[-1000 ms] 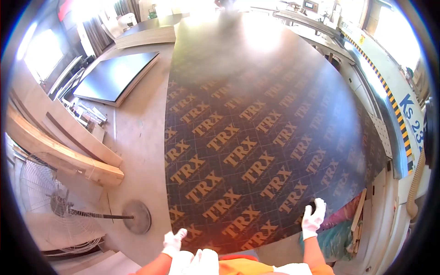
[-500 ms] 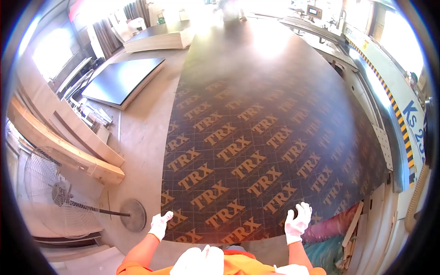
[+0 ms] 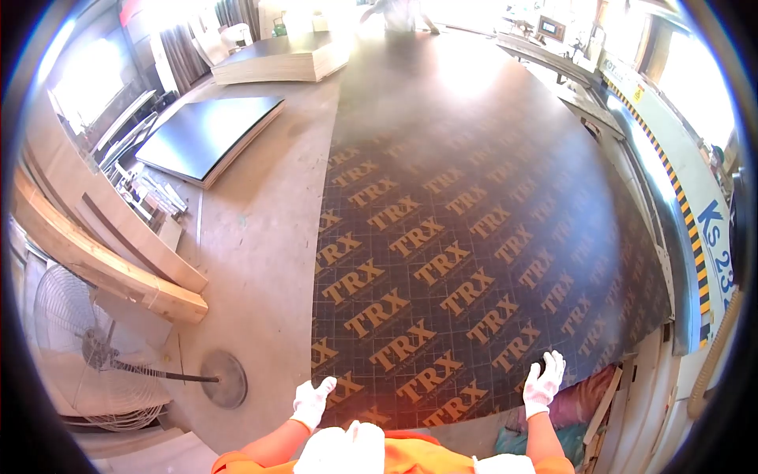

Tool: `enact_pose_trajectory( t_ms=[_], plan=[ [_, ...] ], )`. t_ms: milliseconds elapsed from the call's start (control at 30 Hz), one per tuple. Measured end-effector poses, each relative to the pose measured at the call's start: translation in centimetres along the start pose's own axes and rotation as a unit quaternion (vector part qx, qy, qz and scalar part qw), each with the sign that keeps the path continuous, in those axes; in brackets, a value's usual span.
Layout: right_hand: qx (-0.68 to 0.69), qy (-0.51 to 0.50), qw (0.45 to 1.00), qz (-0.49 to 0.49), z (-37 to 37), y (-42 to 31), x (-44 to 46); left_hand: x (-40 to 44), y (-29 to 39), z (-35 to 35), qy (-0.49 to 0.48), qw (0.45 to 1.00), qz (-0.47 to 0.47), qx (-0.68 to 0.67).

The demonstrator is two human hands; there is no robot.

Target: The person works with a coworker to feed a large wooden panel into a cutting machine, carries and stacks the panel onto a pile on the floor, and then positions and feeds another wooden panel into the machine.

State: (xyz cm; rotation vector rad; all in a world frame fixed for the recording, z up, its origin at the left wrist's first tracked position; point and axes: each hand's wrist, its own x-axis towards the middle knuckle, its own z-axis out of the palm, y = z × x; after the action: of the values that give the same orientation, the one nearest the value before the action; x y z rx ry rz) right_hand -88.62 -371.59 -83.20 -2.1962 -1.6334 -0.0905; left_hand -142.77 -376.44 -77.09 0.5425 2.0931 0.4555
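A large dark panel (image 3: pixel 474 237), printed all over with tan "TRX" lettering, stretches away in front of me. My left hand (image 3: pixel 313 401), in a white glove, grips its left edge at the near corner; the thumb lies on top and the other fingers are mostly hidden. At the near right edge, my right hand (image 3: pixel 543 382), also gloved, is closed on the panel with its fingers bent. Beyond the panel's far end stands another person (image 3: pixel 395 14), with hands near that end and partly lost in glare.
A machine beam (image 3: pixel 671 174) with yellow-black striping runs along the right. Stacked panels (image 3: pixel 209 138) and a taller pile (image 3: pixel 280 67) stand at the left. A fan (image 3: pixel 91 347) with a round base (image 3: pixel 224 379) and a timber beam (image 3: pixel 118 249) are nearer. Plastic bags (image 3: pixel 576 399) lie at lower right.
The panel has shifted rightward, toward the machine beam, and both my hands have moved right with it. More of the other person's arms shows at the far end.
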Motion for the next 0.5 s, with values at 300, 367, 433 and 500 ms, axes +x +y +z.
enact_pose_trajectory(
  t_ms=[300,367,433,500],
  plan=[
    [-0.023,0.009,1.000,0.006,-0.4,3.4,3.1,1.4,-1.5,5.4,0.032,0.998,0.049,0.027],
    [-0.034,0.008,0.999,0.009,-0.3,4.1,3.9,0.8,-0.6,6.2,0.061,0.991,0.119,0.026],
    [-0.037,0.003,0.999,0.025,-0.4,4.5,4.2,1.0,-0.4,6.9,0.095,0.973,0.200,0.068],
    [-0.041,0.001,0.998,0.037,-0.3,4.6,4.4,1.2,-0.3,7.1,0.102,0.956,0.269,0.066]
  ],
)
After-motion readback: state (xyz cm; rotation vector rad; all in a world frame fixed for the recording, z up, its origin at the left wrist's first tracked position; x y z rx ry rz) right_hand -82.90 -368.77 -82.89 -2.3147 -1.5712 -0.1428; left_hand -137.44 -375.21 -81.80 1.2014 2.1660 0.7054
